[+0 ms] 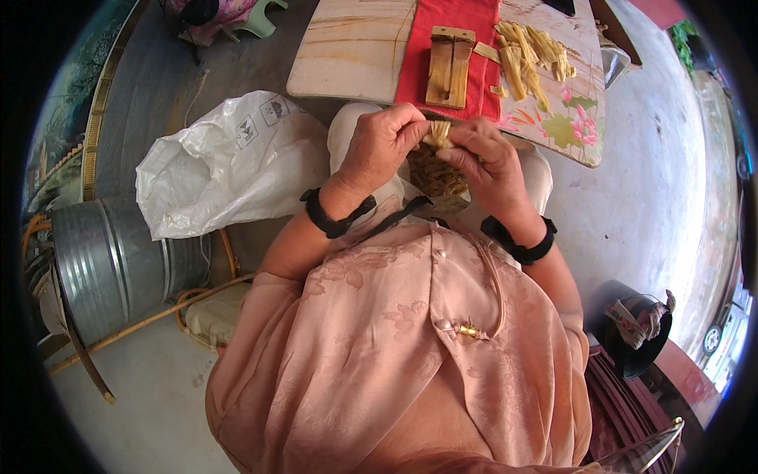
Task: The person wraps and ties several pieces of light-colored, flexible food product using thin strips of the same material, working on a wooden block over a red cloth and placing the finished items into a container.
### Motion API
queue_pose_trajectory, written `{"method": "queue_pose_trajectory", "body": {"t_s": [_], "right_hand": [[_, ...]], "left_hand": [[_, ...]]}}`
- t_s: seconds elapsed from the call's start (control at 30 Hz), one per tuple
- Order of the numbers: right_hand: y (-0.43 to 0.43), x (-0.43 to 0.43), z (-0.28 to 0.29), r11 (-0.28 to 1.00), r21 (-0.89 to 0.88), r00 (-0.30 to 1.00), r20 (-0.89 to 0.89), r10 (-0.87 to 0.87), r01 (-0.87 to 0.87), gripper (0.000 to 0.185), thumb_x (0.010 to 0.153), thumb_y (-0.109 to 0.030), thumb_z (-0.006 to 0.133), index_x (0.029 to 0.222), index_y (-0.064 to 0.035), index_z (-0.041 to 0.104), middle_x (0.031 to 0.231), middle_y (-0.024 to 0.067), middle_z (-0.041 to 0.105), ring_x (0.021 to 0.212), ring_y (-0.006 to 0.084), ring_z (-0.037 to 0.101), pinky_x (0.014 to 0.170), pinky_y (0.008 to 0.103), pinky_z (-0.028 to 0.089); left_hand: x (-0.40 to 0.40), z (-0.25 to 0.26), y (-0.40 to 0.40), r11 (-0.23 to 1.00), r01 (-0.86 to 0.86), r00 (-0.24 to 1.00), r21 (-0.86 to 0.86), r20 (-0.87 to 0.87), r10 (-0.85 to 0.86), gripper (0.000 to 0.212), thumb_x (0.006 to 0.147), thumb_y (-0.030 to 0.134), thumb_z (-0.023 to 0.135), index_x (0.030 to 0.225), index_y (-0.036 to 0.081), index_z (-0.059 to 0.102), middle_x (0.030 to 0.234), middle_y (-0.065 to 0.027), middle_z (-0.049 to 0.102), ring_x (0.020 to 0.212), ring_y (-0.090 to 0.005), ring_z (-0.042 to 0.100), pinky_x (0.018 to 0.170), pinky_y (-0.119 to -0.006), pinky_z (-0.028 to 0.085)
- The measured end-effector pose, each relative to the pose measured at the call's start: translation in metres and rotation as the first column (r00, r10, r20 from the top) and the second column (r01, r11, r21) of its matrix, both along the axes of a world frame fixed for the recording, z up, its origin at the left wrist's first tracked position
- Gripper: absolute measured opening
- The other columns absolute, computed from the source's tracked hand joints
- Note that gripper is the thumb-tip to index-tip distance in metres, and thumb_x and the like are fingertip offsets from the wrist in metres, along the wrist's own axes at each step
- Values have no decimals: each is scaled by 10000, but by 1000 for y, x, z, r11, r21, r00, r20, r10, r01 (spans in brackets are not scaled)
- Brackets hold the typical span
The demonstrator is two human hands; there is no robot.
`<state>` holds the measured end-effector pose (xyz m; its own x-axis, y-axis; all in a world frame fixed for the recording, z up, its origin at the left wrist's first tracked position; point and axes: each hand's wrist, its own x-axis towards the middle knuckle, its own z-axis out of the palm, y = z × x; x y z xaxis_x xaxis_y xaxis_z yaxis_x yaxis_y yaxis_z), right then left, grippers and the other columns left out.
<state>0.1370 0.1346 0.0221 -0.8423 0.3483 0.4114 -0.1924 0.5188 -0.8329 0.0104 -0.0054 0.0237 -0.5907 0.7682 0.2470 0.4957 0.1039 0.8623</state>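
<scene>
My left hand (385, 142) and my right hand (487, 155) meet just below the table's near edge. Between their fingertips they pinch a folded yellowish strip of dried plant material (439, 133). Beneath them, between my knees, lies a heap of similar dried pieces (438, 175), partly hidden by the hands. Beyond the hands, a wooden block (439, 74) with a lengthwise slot rests on a red cloth (411, 77). To its right, several loose dried strips (521, 65) are piled on the table, one reaching the cloth.
The table (349, 53) has a flower-printed corner at right. A white woven plastic sack (237, 160) lies to my left, near a ribbed metal drum (130, 266) and a bamboo pole (160, 317). A dark bin (636, 338) stands at right. A green plastic stool (260, 21) is at the far left.
</scene>
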Motion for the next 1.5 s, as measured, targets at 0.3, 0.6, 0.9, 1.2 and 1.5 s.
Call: {"method": "queue_pose_trajectory", "body": {"t_s": [0.3,0.6,0.9,1.2,1.5], "right_hand": [[0,-1,-8,945,-322,990,102,94,-56,114,826,-42,644,932,-1,627,860,53,591,763,123,558,687,267,462],[3,9,1,975,-177,950,256,180,-137,170,851,-80,629,994,5,596,817,71,591,738,115,535,670,239,440],[15,20,14,996,43,964,260,60,-73,142,834,-35,599,963,23,584,821,150,561,720,305,549,657,328,450],[-12,3,-1,997,20,987,149,67,-70,134,818,-74,611,928,2,602,826,169,564,785,352,564,680,392,459],[-21,-7,-4,791,-611,858,388,337,-34,210,907,-194,532,841,4,544,669,68,504,629,138,510,581,288,423]], "left_hand": [[15,-2,1,998,25,983,61,180,-36,212,927,189,537,839,-3,562,646,-108,553,599,-171,574,550,-295,442],[11,10,-5,975,223,839,-9,510,-187,298,931,222,510,721,15,549,580,-30,523,509,-101,502,486,-246,387],[-6,19,-27,964,224,698,144,666,-262,279,909,179,517,683,16,531,588,-52,516,516,-119,485,500,-242,388],[9,15,-11,981,21,855,-194,-505,-118,110,805,42,578,912,28,554,901,-110,584,794,-290,601,664,-391,487],[-29,-12,-5,986,80,605,-147,-779,-165,81,791,143,565,787,100,497,758,-46,480,664,-219,558,571,-338,471]]}}
